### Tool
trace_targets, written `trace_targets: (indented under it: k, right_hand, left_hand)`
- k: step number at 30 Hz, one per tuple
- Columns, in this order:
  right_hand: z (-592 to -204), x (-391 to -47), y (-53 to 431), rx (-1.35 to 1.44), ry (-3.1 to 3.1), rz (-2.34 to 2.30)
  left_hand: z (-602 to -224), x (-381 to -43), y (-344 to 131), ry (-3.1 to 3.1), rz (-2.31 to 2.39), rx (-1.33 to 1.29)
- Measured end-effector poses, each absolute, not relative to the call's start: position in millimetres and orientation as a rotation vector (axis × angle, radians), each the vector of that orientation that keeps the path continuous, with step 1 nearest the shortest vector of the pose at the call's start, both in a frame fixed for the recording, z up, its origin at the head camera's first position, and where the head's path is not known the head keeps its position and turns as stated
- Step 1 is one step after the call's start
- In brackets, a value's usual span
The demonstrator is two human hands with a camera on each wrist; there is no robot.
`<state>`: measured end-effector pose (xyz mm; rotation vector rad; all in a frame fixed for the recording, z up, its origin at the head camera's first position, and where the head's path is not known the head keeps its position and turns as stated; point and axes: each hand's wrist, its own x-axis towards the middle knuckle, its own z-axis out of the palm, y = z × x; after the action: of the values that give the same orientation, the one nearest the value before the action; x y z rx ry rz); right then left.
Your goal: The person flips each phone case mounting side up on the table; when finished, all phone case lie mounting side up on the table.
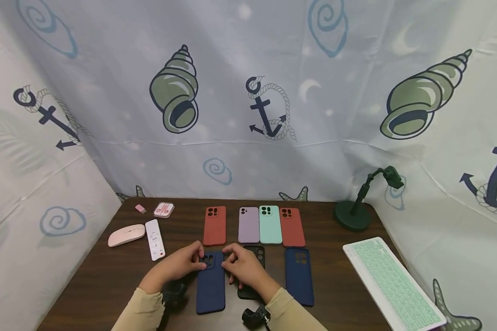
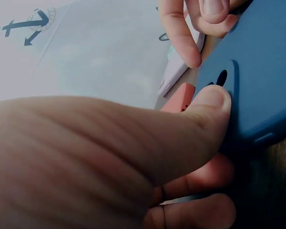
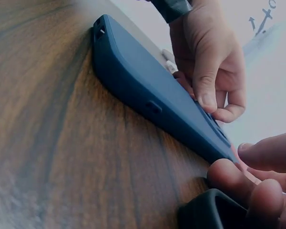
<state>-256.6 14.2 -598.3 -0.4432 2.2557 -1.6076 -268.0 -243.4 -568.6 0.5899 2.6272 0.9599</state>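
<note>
A dark blue phone case (image 1: 210, 289) lies back up on the table, its camera cutouts toward the far side. My left hand (image 1: 179, 264) pinches its upper left corner, the thumb over the camera area in the left wrist view. At the upper right corner, my right hand (image 1: 246, 267) holds the edge between thumb and fingertips. Side buttons show along the blue case (image 3: 152, 105) in the right wrist view. Partly hidden below my right hand lies a black phone case (image 1: 248, 293). Whether a phone is inside the blue case, I cannot tell.
Behind stand rows of cases: red (image 1: 215, 226), purple (image 1: 248, 225), mint (image 1: 270, 225) and another red one (image 1: 292, 227). Another blue case (image 1: 299, 280) lies right. A mouse (image 1: 126, 235), remote (image 1: 154, 240), keyboard (image 1: 393, 280) and green lamp (image 1: 353, 215) flank them.
</note>
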Motion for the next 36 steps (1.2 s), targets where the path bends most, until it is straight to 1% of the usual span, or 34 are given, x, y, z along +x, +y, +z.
trace_targets:
  k: [10, 22, 25, 31, 36]
  right_hand:
    - [-602, -257, 17, -0.428, 2.188, -1.67]
    - [-605, -264, 20, -0.547, 2.019, -1.886]
    - [-605, -265, 20, -0.544, 1.998, -1.903]
    - [-604, -266, 22, -0.591, 2.027, -1.884]
    - [-605, -267, 24, -0.655, 2.018, -1.887]
  left_hand:
    - [-572, -266, -242, 2.576, 1.002, 0.553]
    - [-568, -266, -240, 2.584, 1.005, 0.511]
    - [-568, -265, -237, 2.593, 1.0, 0.455]
    - [-567, -263, -224, 2.601, 0.957, 0.253]
    - [-566, -259, -211, 2.705, 0.825, 0.217]
